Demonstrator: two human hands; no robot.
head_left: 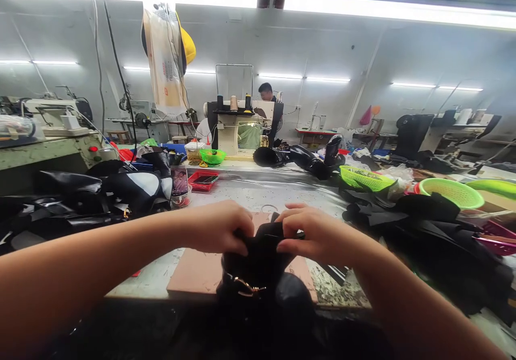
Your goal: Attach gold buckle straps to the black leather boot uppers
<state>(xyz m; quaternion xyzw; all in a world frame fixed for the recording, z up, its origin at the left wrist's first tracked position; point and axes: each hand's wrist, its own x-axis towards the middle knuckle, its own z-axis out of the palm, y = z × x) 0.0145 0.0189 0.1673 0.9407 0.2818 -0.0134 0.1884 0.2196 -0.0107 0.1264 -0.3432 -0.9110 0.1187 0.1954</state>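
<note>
A black boot upper [258,258] with a gold-coloured metal buckle [250,289] is between my hands at the front of the bench. My left hand [228,228] pinches the upper's edge on the left, fingers curled under. On the right, my right hand [308,228] grips the opposite edge between thumb and fingers. Beneath the upper lies a pinkish board [189,274], partly covered by it. The lower part of the upper hangs over the bench's front edge and merges with dark material there.
Black shiny pieces [92,188] are heaped at left, black fabric pieces [419,231] at right. Behind stand a red tray [202,180], a phone [179,181], green baskets [451,193] and a sewing machine [242,129]. Another person [266,94] is in the background.
</note>
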